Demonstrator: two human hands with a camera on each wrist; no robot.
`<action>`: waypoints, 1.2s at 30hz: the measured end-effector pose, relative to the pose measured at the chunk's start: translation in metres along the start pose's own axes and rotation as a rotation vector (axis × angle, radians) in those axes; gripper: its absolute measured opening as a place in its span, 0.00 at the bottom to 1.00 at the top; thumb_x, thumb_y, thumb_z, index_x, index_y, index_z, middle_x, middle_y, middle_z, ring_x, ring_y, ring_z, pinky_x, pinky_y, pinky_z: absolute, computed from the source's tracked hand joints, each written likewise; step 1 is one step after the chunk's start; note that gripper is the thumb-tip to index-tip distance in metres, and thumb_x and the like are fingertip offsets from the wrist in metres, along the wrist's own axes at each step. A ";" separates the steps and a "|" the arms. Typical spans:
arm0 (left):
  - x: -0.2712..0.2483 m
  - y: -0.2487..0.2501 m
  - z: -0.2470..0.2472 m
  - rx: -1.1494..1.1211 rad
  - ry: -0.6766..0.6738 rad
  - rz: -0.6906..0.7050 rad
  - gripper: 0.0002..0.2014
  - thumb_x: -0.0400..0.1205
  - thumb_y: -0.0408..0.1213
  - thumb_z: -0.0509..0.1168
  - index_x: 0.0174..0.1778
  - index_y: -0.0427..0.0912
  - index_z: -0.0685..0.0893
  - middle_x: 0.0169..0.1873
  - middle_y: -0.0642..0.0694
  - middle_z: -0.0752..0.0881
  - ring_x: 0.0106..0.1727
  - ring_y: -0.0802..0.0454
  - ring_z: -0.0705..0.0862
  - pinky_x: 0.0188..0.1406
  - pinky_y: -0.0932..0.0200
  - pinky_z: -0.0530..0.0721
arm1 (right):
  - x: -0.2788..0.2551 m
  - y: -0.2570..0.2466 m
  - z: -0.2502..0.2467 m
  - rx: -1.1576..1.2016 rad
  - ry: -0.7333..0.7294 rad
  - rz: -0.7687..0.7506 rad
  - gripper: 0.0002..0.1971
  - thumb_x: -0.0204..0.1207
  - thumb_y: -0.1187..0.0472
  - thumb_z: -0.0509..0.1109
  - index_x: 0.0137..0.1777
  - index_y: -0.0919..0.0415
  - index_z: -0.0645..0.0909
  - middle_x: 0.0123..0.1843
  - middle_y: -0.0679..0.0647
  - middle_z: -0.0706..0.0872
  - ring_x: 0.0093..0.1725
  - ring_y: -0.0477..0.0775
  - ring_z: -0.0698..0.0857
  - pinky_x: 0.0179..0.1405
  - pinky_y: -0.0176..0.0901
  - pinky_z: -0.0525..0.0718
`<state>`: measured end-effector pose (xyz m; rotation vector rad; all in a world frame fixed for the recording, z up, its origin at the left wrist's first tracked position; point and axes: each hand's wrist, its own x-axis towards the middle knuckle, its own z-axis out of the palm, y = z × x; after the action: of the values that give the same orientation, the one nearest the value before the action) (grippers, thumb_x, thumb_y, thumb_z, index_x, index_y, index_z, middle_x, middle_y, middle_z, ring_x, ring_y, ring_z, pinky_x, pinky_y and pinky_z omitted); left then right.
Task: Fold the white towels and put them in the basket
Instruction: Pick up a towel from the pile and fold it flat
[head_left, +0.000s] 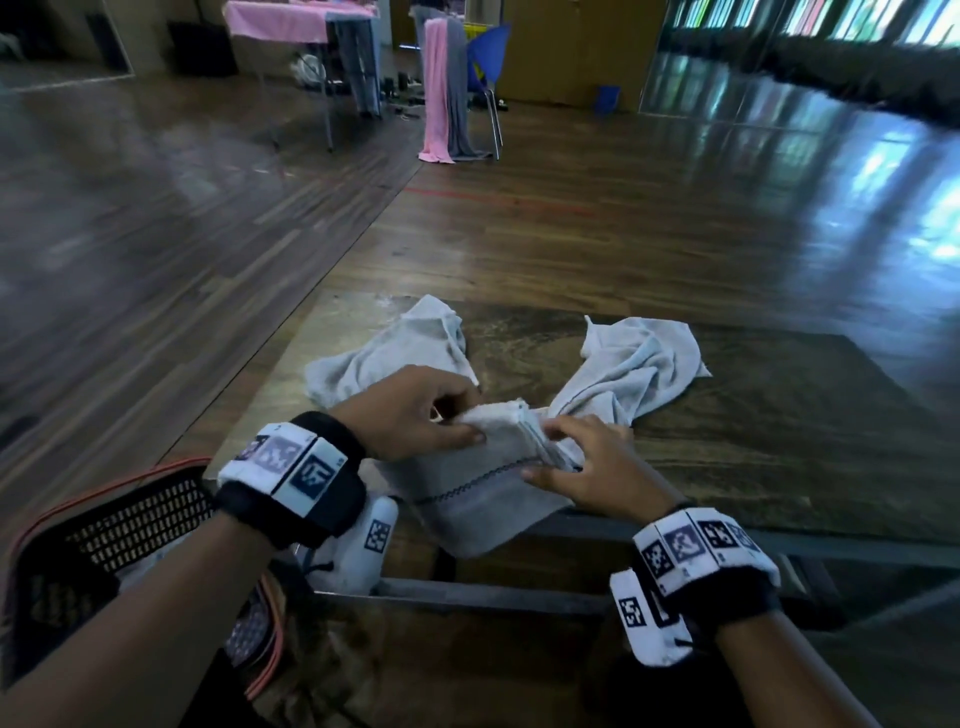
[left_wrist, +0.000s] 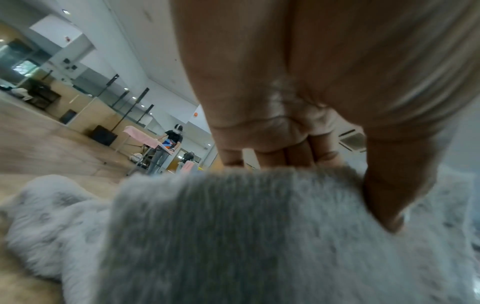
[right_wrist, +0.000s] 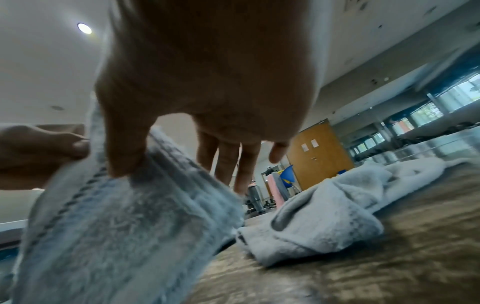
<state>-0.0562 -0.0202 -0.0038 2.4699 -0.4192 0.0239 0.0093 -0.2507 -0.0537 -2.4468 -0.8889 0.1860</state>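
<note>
A folded white towel (head_left: 485, 499) with a dark stitched stripe is held up at the near edge of the wooden table (head_left: 753, 431), its lower part hanging over the edge. My left hand (head_left: 415, 415) pinches its top left edge, thumb on the near face (left_wrist: 389, 195). My right hand (head_left: 582, 457) grips the layered right edge (right_wrist: 182, 164) between thumb and fingers. Two crumpled white towels lie behind: one at the left (head_left: 389, 353), one at the right (head_left: 634, 364), the right one also in the right wrist view (right_wrist: 337, 207). The black mesh basket (head_left: 119, 525) with an orange rim stands at the lower left.
The table stands on a glossy wooden floor. Far off are a table with a pink cloth (head_left: 280, 21), a blue chair (head_left: 488, 57) draped with pink and grey cloths, and a person (left_wrist: 168, 144) at another table.
</note>
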 end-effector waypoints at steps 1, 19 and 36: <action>-0.002 -0.002 -0.004 -0.025 0.038 -0.007 0.07 0.76 0.40 0.71 0.41 0.39 0.83 0.37 0.45 0.86 0.38 0.53 0.81 0.41 0.58 0.79 | 0.002 0.005 -0.001 -0.011 -0.025 0.026 0.17 0.70 0.42 0.72 0.57 0.46 0.81 0.52 0.39 0.79 0.60 0.43 0.75 0.67 0.49 0.62; 0.010 -0.014 0.031 -0.244 0.210 -0.296 0.16 0.80 0.45 0.67 0.44 0.31 0.81 0.39 0.39 0.84 0.42 0.44 0.82 0.40 0.52 0.77 | 0.028 0.031 0.004 0.589 0.331 0.199 0.15 0.68 0.48 0.76 0.52 0.49 0.80 0.49 0.44 0.88 0.48 0.39 0.87 0.45 0.37 0.85; 0.034 -0.073 0.065 0.308 0.121 -0.387 0.14 0.82 0.47 0.61 0.63 0.52 0.77 0.61 0.52 0.80 0.57 0.49 0.81 0.43 0.57 0.76 | 0.056 0.052 0.022 0.054 0.139 0.309 0.16 0.71 0.49 0.74 0.55 0.52 0.78 0.40 0.47 0.83 0.43 0.49 0.83 0.46 0.48 0.83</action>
<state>-0.0066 -0.0132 -0.0944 2.7932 0.1294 0.0833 0.0748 -0.2396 -0.0963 -2.5001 -0.4385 0.1449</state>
